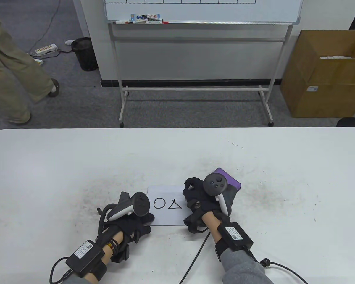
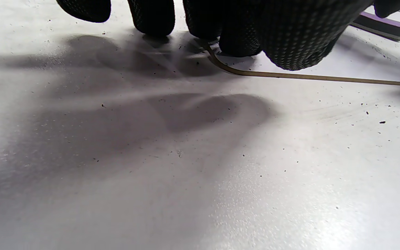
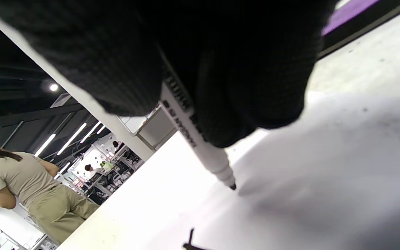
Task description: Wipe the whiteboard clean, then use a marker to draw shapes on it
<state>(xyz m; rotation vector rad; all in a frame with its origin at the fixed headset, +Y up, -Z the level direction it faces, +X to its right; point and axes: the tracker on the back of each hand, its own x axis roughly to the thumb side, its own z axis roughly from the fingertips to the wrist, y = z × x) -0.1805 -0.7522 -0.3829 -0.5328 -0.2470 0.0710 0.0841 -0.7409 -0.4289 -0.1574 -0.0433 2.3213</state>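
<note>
A small whiteboard (image 1: 165, 220) lies flat on the table near the front edge, with a black circle (image 1: 159, 203) and a triangle (image 1: 174, 204) drawn on it. My left hand (image 1: 142, 224) presses its fingertips (image 2: 153, 19) on the board's left corner (image 2: 217, 64). My right hand (image 1: 199, 198) grips a white marker (image 3: 203, 149) above the board's right side; its uncapped black tip (image 3: 233, 186) is at or just above the surface. A purple eraser (image 1: 229, 182) lies right behind the right hand, also seen as a purple slab (image 2: 382, 26) in the left wrist view.
The white table (image 1: 77, 165) carries dark smudges and specks. Beyond it stands a large whiteboard on a wheeled frame (image 1: 195, 88) with markers on its tray. A cardboard box (image 1: 325, 74) sits at the right, a black bin (image 1: 84, 53) at the left, where a person (image 1: 9, 68) stands.
</note>
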